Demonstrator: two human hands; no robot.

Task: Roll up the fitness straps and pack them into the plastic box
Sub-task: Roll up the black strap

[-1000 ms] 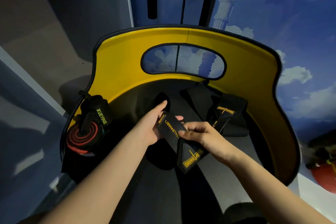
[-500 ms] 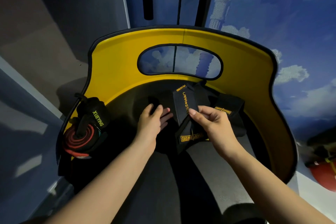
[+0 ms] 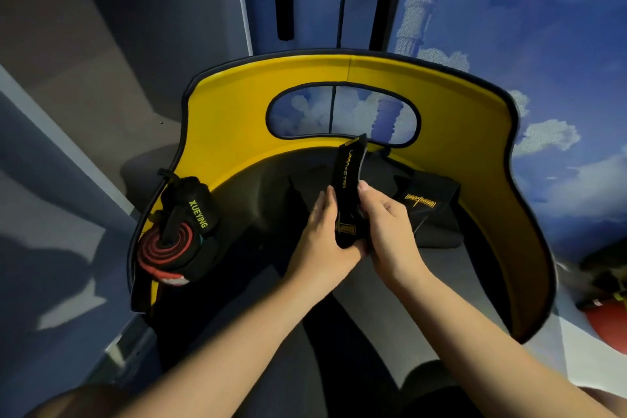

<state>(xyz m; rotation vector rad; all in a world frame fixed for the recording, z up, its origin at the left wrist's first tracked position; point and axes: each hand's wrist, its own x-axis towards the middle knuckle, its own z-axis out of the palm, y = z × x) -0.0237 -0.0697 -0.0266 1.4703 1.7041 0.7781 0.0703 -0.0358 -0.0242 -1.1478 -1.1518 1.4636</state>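
Head view: left fingers are laid along the left edge of a black strap, the thumb hidden behind it, so a full wrap cannot be confirmed. Right fingers are curled against the strap's right edge, pinching its lower part. The folded bottom end is held where the left hand and right hand meet. The strap's long axis runs upward and away from the fingers, its free end standing upright and slightly bowed, level with the cut-out in the yellow backrest. Both hands are equally near; the roll is judged to start at the bottom end, between the palms, and travel up the length.

Both forearms come in from the bottom of the frame and converge at the centre, wrists tilted inward, hands held above the dark seat. A second black strap piece with yellow print lies on the seat just right of the right hand. A rolled red-and-black wrap sits at the seat's left edge, well apart. No plastic box is seen.
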